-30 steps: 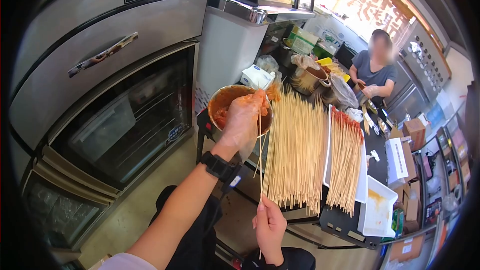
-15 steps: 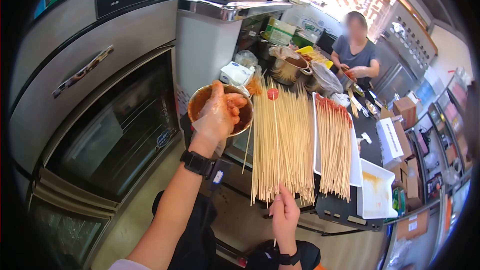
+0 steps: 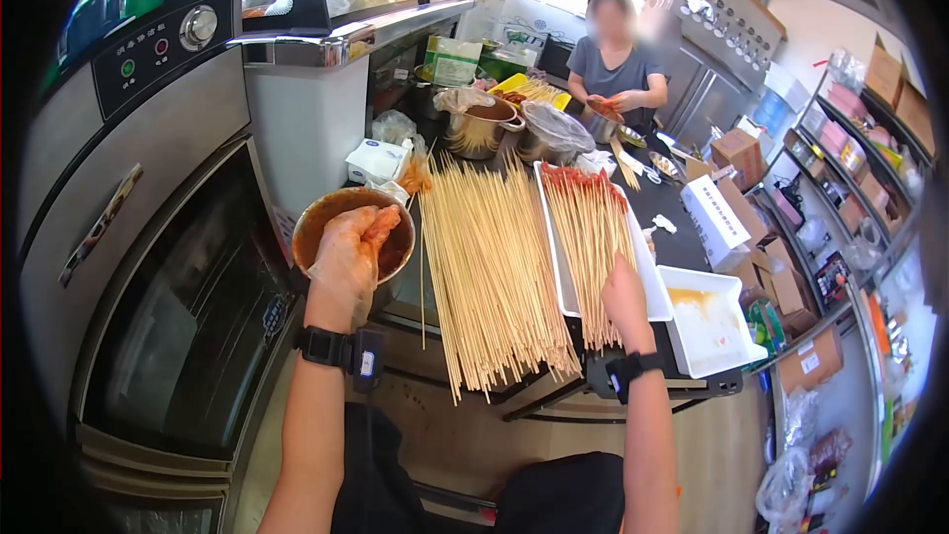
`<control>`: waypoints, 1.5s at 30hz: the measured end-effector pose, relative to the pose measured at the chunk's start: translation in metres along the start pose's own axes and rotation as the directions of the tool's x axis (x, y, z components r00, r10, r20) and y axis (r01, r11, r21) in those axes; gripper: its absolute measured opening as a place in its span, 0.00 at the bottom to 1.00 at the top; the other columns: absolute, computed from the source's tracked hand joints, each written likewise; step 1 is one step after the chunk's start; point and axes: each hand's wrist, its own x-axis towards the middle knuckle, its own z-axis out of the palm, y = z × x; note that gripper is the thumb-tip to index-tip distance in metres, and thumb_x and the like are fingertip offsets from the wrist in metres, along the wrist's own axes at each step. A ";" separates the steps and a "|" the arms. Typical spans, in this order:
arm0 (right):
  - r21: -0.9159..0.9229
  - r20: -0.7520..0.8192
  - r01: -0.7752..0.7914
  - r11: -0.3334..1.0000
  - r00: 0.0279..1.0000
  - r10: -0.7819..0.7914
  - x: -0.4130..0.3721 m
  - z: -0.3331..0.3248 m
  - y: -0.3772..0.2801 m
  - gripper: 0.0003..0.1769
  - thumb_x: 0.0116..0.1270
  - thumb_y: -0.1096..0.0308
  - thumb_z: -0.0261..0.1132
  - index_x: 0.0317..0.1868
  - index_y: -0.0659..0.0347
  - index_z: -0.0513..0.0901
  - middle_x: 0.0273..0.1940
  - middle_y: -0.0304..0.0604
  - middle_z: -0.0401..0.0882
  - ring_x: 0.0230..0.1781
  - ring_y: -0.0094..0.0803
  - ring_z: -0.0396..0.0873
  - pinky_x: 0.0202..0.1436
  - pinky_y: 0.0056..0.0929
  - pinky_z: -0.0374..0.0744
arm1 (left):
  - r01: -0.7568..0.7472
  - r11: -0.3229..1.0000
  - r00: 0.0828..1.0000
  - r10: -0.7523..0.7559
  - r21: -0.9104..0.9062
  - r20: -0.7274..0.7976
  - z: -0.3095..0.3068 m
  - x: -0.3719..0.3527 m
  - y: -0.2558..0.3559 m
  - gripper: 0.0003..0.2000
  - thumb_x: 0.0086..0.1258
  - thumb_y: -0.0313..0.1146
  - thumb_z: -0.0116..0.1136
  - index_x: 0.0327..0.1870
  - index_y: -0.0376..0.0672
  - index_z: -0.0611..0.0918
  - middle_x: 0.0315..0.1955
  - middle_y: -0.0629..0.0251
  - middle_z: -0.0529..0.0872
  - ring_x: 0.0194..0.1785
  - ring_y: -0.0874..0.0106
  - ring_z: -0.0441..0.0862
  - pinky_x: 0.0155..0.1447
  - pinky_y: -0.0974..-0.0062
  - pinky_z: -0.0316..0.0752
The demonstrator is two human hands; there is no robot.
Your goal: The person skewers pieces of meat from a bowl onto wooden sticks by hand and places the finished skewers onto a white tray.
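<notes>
Moved since half a second ago: right hand point(image 3: 627, 302), away from the lower ends of the bare sticks point(image 3: 494, 277) and across to the red-tipped sticks point(image 3: 585, 262); view swung rightward too.

At far left, a steel cabinet point(image 3: 84, 173) with a dark glass door. Next, a bowl point(image 3: 322, 225), smeared inside with reddish sauce. Over its mouth, left hand point(image 3: 351, 245) in a thin clear glove, sauce on the fingers, black strap round the wrist. Fingers curled inward; cannot tell whether pinching any food. Just behind the bowl, a white tissue box point(image 3: 378, 159).

Further right, the bare sticks, packed side by side across the dark worktop point(image 3: 682, 239), lower ends jutting past the near edge. Behind them, a metal pot point(image 3: 474, 141).

Then a white tray point(image 3: 648, 272) under the red-tipped sticks, coated ends at the far side. Over their lower part, right hand, back upward; fingertips hidden, so cannot tell how the grip stands.

Farther back, a co-worker point(image 3: 611, 59) in a grey-blue top, hands at a container. Beside the tray, a second white tray point(image 3: 717, 344), stained orange-brown. At far right, loaded shelves point(image 3: 840, 170).
</notes>
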 end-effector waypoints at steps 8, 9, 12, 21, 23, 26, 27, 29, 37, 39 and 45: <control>-0.421 -0.030 0.300 0.856 0.939 -0.343 -0.019 0.020 -0.063 0.21 0.56 0.66 0.61 0.50 0.63 0.74 0.35 0.47 0.69 0.39 0.43 0.66 0.42 0.40 0.63 | -0.028 0.998 1.000 0.028 0.060 0.001 0.004 -0.002 -0.004 0.09 0.71 0.27 0.44 0.43 0.29 0.74 0.42 0.53 0.79 0.47 0.65 0.79 0.55 0.72 0.74; -0.412 -0.021 0.311 0.856 0.937 -0.350 -0.025 0.022 -0.075 0.21 0.56 0.66 0.61 0.50 0.63 0.74 0.35 0.47 0.69 0.39 0.43 0.66 0.42 0.40 0.63 | -0.049 0.995 0.994 0.040 0.083 0.100 0.003 -0.003 -0.002 0.10 0.71 0.28 0.44 0.44 0.30 0.74 0.42 0.54 0.79 0.47 0.67 0.79 0.54 0.73 0.74; -0.307 0.047 0.373 0.875 0.925 -0.378 -0.036 0.035 -0.097 0.12 0.55 0.62 0.63 0.35 0.62 0.79 0.36 0.47 0.69 0.40 0.42 0.66 0.42 0.40 0.63 | -0.022 0.997 0.995 0.015 0.067 0.100 0.006 -0.005 0.002 0.09 0.71 0.30 0.46 0.42 0.34 0.76 0.38 0.61 0.81 0.39 0.74 0.79 0.45 0.80 0.76; -0.298 0.124 0.407 0.864 0.914 -0.387 -0.028 0.062 -0.109 0.07 0.54 0.67 0.62 0.27 0.63 0.79 0.32 0.47 0.73 0.40 0.42 0.70 0.43 0.36 0.68 | 0.101 0.984 0.995 -0.101 0.143 -0.008 0.015 -0.008 0.008 0.07 0.70 0.33 0.50 0.35 0.40 0.78 0.26 0.69 0.81 0.22 0.83 0.72 0.22 0.87 0.65; -0.224 0.169 0.227 0.948 0.967 -0.192 -0.028 0.059 -0.119 0.04 0.53 0.72 0.60 0.27 0.65 0.78 0.33 0.49 0.75 0.37 0.45 0.75 0.39 0.37 0.74 | 0.092 0.987 0.995 -0.095 0.132 0.014 0.014 -0.007 0.007 0.07 0.70 0.33 0.50 0.36 0.40 0.78 0.26 0.69 0.81 0.22 0.83 0.73 0.23 0.87 0.65; -0.169 0.189 0.165 0.972 0.973 -0.132 -0.026 0.067 -0.112 0.04 0.51 0.75 0.59 0.26 0.67 0.78 0.31 0.55 0.76 0.31 0.51 0.78 0.32 0.42 0.77 | 0.084 0.988 0.995 -0.089 0.132 0.033 0.012 -0.007 0.008 0.07 0.70 0.33 0.49 0.36 0.41 0.78 0.26 0.69 0.81 0.22 0.83 0.73 0.22 0.88 0.67; -0.172 0.191 0.168 0.971 0.972 -0.135 -0.024 0.068 -0.110 0.04 0.51 0.75 0.59 0.26 0.67 0.78 0.31 0.55 0.76 0.31 0.51 0.78 0.32 0.42 0.77 | 0.088 0.986 0.995 -0.094 0.143 0.036 0.012 -0.007 0.008 0.07 0.70 0.33 0.49 0.36 0.41 0.78 0.26 0.68 0.82 0.21 0.83 0.73 0.22 0.88 0.68; -0.096 0.264 0.168 0.981 0.955 -0.138 -0.019 0.070 -0.107 0.05 0.51 0.76 0.58 0.25 0.71 0.76 0.26 0.62 0.76 0.26 0.55 0.77 0.30 0.45 0.76 | 0.091 0.988 0.995 -0.095 0.127 0.028 0.012 -0.008 0.008 0.07 0.70 0.34 0.49 0.36 0.41 0.78 0.27 0.67 0.82 0.21 0.83 0.73 0.22 0.88 0.67; 0.038 0.162 -0.006 0.999 0.987 0.000 -0.024 0.035 -0.113 0.07 0.54 0.78 0.55 0.32 0.75 0.71 0.22 0.66 0.74 0.26 0.59 0.76 0.29 0.47 0.75 | 0.071 0.990 0.997 -0.066 0.122 -0.042 0.019 -0.010 0.008 0.08 0.70 0.37 0.50 0.37 0.43 0.78 0.30 0.68 0.84 0.22 0.85 0.71 0.23 0.89 0.63; 0.019 0.117 -0.020 1.000 0.993 0.018 -0.026 0.042 -0.102 0.06 0.54 0.77 0.55 0.31 0.74 0.70 0.21 0.66 0.73 0.26 0.59 0.76 0.27 0.46 0.75 | 0.069 0.989 0.997 -0.062 0.129 -0.052 0.022 -0.013 0.010 0.08 0.70 0.37 0.50 0.37 0.43 0.77 0.30 0.68 0.84 0.22 0.85 0.71 0.23 0.89 0.63; 0.030 0.158 0.040 0.999 0.986 -0.045 -0.021 0.052 -0.091 0.07 0.57 0.79 0.52 0.34 0.75 0.71 0.24 0.66 0.76 0.27 0.58 0.78 0.28 0.45 0.76 | 0.058 0.993 0.998 -0.057 0.099 -0.013 0.016 -0.007 0.008 0.08 0.70 0.35 0.49 0.35 0.42 0.78 0.31 0.64 0.84 0.21 0.84 0.72 0.22 0.88 0.66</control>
